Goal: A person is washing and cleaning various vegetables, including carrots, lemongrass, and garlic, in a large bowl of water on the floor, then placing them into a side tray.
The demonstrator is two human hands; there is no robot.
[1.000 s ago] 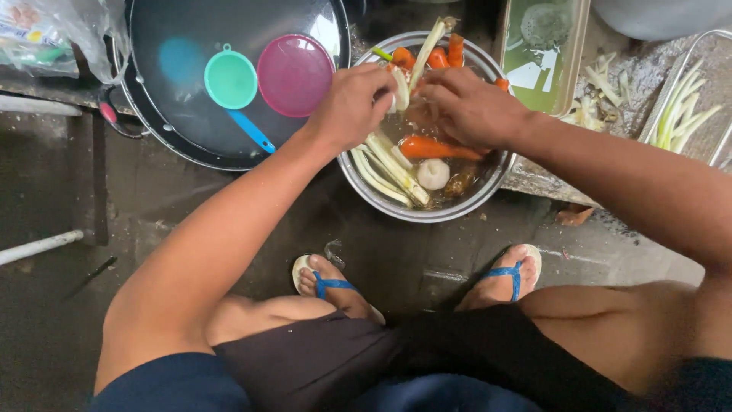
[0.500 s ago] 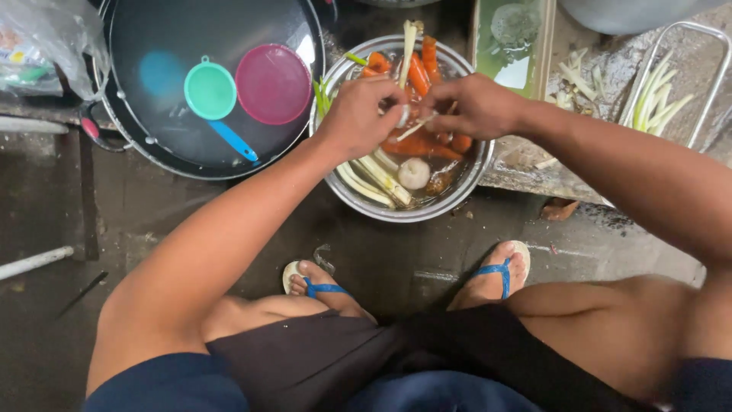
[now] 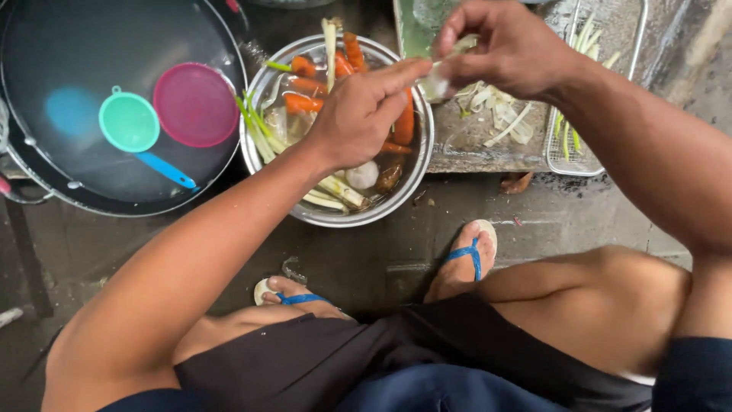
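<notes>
Wet concrete floor [image 3: 381, 259] lies below. Both hands pinch one pale lemongrass piece [image 3: 436, 76], its long axis running left to right: left hand [image 3: 366, 111] fingers closed on one end, right hand [image 3: 507, 46] fingers gripping the other, above one steel bowl [image 3: 415, 164] holding several carrots [image 3: 301, 101].

Vegetable bowl [image 3: 268, 84] between wok [image 3: 46, 200] and wire basket [image 3: 579, 162]
</notes>
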